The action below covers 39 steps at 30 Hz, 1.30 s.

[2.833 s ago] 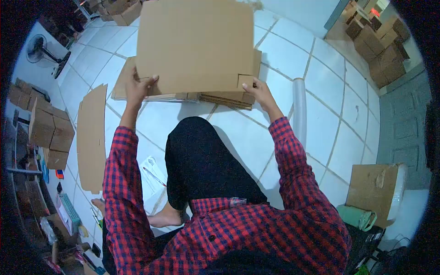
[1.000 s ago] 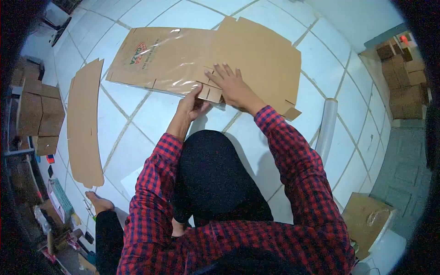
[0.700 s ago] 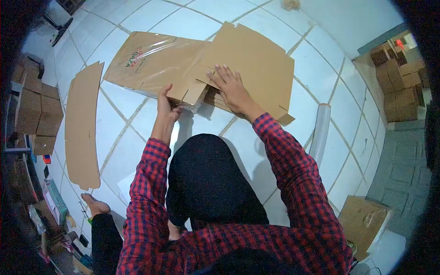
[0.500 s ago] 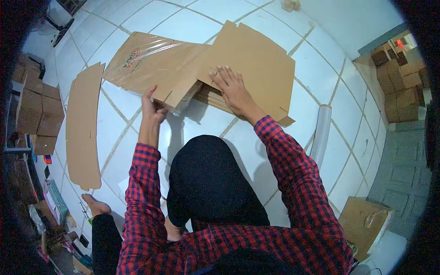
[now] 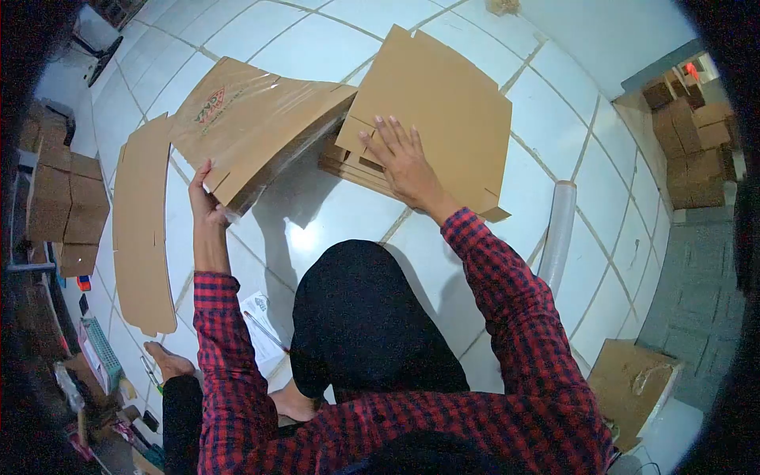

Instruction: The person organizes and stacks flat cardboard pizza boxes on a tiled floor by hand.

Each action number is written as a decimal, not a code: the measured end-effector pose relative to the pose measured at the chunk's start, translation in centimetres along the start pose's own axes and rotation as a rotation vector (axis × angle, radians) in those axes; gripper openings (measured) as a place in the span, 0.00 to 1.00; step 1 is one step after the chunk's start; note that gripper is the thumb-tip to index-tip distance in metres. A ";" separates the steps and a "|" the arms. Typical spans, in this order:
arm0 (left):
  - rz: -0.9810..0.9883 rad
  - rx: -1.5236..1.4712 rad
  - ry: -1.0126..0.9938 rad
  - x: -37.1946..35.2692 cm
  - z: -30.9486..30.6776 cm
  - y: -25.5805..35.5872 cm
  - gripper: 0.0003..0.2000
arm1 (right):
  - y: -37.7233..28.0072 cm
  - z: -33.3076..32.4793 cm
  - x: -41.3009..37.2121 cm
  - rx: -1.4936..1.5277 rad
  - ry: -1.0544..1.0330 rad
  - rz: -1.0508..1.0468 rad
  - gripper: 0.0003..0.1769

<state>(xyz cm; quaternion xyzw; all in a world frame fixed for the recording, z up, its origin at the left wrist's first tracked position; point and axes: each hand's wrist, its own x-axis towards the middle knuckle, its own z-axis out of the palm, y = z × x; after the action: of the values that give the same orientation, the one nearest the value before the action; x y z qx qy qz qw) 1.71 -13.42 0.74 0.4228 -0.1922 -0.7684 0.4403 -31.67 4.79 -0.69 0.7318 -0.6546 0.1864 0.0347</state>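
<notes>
My left hand [image 5: 208, 202] is closed on the near corner of a plastic-wrapped bundle of flat cardboard boxes [image 5: 261, 131], which has a red and green printed logo on top. That corner is lifted off the floor and tilted. My right hand [image 5: 408, 166] lies flat, fingers stretched, on a stack of plain cardboard sheets [image 5: 443, 111]. The edges of several sheets show under its near side. The far end of the wrapped bundle meets the left edge of this stack. Further left, a long cardboard piece [image 5: 142, 229] lies on the tiles.
A roll of clear film [image 5: 559, 233] lies on the tiled floor at right. Stacked brown boxes [image 5: 71, 194] stand along the left, beside a green basket [image 5: 101, 352]. A paper with a pen [image 5: 265, 328] lies by my knee. An opened carton [image 5: 629, 388] is at lower right.
My left hand has moved left and toward me, swinging the wrapped bundle away from the plain stack. The paper and pen have come into view. My right hand stays on the stack.
</notes>
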 end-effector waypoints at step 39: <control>-0.304 0.446 -0.150 0.1 1.5 -12.0 0.16 | 2.3 1.4 -16.3 -0.248 0.072 0.709 0.43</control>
<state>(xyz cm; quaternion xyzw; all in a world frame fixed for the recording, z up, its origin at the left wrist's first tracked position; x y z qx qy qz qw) -5.72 -7.18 -6.41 0.4754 -0.3227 -0.7935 0.2005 -34.78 19.44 -7.66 0.4429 -0.8832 0.1320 0.0793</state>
